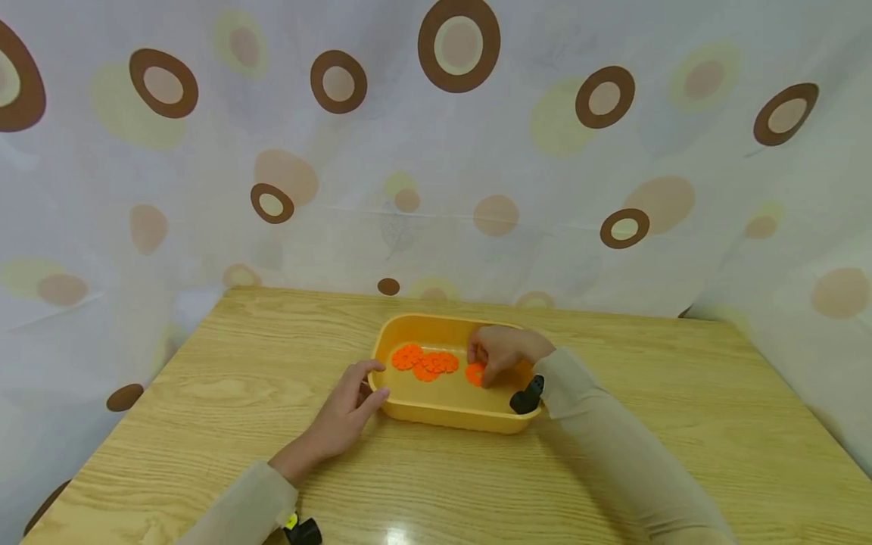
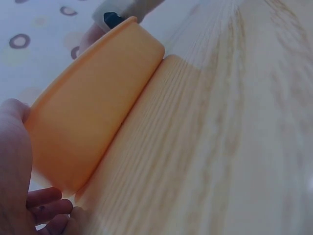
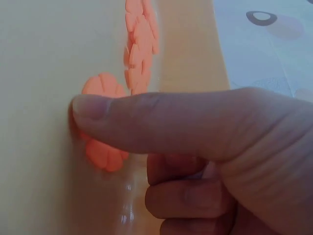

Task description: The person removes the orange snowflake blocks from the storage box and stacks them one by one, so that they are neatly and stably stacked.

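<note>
A shallow yellow plastic basin [image 1: 450,415] sits on the wooden table. At its left end my left hand [image 1: 344,412] holds the rim, thumb at the front corner; in the left wrist view some fingers [image 2: 46,203] curl low beside the basin wall. My right hand [image 1: 500,350] reaches inside the right half and pinches an orange flower-shaped disc [image 3: 105,157]. The thumb crosses that disc in the right wrist view; the index fingertip is hidden. Several similar orange discs [image 1: 407,356] lie overlapping in the basin's left half.
The wooden table [image 1: 272,333] extends around the basin on all sides. Behind it hangs a pale cloth [image 1: 436,151] printed with ovals and rings. A black wrist device [image 1: 527,395] overlaps the basin's right front corner, and another black device [image 1: 303,531] is by the left sleeve.
</note>
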{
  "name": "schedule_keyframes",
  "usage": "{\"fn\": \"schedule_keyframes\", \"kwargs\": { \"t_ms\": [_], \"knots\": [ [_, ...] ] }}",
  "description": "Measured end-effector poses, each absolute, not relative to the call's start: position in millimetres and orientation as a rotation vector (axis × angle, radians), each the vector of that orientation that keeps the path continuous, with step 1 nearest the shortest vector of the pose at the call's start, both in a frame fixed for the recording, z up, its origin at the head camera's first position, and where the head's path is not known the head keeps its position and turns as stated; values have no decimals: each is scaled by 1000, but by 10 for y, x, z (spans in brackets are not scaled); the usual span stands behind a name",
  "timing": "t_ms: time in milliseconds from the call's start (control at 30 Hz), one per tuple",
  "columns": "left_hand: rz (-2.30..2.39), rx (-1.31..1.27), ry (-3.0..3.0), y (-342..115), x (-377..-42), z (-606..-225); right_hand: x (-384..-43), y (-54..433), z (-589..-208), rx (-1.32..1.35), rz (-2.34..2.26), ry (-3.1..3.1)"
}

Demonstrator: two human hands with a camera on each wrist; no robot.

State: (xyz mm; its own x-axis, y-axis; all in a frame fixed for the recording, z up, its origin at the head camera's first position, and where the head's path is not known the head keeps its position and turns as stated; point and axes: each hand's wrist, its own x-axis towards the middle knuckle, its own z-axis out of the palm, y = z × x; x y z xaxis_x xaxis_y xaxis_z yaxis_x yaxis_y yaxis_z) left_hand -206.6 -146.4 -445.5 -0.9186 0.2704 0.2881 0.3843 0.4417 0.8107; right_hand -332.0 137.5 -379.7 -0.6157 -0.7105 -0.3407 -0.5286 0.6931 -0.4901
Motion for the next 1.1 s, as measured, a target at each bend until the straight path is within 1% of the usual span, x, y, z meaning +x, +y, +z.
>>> {"fn": "schedule_keyframes", "kwargs": {
  "t_ms": [300, 467, 733, 1100],
  "knots": [
    [-1464, -603, -2570, -1475, -2068, -4456, -3335, 1371, -3816, -929, -479, 2416],
    [-1455, -588, -2579, -1478, -2074, -4470, -3352, 1378, -3828, -994, -466, 2479],
    [-1455, -573, -2596, -1474, -2064, -4465, -3353, 1383, -3820, -1093, -502, 2402],
    [-1444, -591, -2584, -1472, -2063, -4475, -3375, 1400, -3710, -1064, -587, 2377]
  ]
}}
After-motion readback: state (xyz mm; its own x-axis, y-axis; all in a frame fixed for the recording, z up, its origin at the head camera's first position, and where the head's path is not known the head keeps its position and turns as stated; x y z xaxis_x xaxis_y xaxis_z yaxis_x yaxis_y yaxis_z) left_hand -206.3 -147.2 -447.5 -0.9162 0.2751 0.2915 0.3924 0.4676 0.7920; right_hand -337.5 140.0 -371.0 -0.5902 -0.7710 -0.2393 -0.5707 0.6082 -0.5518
